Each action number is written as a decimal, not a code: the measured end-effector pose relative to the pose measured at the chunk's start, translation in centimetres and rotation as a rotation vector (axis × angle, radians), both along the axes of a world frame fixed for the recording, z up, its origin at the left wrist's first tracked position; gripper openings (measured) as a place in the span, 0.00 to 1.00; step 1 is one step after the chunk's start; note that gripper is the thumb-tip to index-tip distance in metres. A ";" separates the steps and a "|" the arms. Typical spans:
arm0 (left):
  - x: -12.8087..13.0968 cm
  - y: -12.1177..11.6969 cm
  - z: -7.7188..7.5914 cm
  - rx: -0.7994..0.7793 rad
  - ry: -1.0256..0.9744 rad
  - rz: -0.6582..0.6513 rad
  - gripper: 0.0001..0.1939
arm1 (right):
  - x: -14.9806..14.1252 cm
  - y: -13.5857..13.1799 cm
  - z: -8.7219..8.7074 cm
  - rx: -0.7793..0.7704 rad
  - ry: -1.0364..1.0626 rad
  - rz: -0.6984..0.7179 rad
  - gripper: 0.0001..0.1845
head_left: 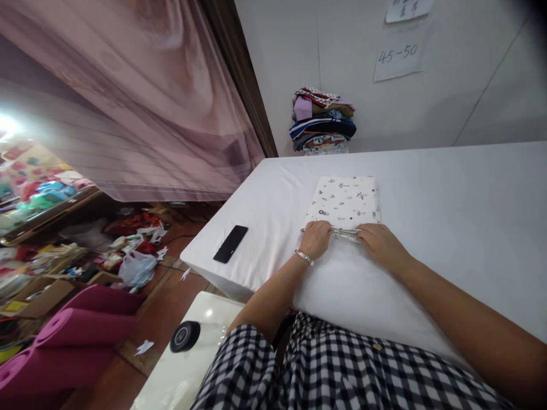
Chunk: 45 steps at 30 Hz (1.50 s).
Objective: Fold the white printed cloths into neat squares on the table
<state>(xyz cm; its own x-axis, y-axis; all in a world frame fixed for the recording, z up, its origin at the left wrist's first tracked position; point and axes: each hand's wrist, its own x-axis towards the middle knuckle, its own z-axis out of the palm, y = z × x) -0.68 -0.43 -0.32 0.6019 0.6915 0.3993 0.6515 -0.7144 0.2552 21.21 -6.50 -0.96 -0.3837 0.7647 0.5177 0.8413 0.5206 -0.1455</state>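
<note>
Pale panelled wall (282, 51) rises behind a large bench (461, 228) covered in smooth white cloth, with light creases toward its left side. To the left hangs a broad, sheer pink curtain (171, 97), its lower hem above a cluttered floor where thick magenta rolls (85, 327) lie stacked. Between the rolls and the bench stands a glossy cream surface (183, 381). A pile of folded clothes (323, 122), mixed in colour and pattern, sits against the wall at the far edge of the bench.

Nearer the person, a folded white printed fabric (346, 199) with small plant-like motifs lies flat on the bench, directly ahead of the body. Both hands are at its near edge: the right hand (380, 242) has its fingers together, closed on the right part, and the left hand (316, 239) has its fingers curled and closed on the left corner. Thin folded layers show between them.

A paper sign (398, 60) reading "45-50" is on the wall. A black smartphone (231, 244) lies on the bench, left of the fabric. Smaller still are a round black disc (185, 336) on the cream surface and a silvery bracelet (305, 257) on the left wrist.
</note>
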 end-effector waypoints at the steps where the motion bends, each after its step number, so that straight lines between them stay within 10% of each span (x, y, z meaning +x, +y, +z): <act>1: 0.0 0.0 0.0 0.010 0.010 -0.003 0.08 | 0.0 -0.1 0.0 0.005 0.000 0.004 0.13; 45: 1.8 0.0 -0.7 0.092 -0.106 -0.109 0.10 | 1.4 0.1 0.0 0.195 0.160 0.001 0.12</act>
<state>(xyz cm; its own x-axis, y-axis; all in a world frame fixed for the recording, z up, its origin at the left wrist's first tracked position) 1.10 -0.43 -1.02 0.6226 0.5817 0.5233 0.5415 -0.8031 0.2485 22.58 -6.36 -0.98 -0.2862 0.6439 0.7096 0.8150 0.5530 -0.1731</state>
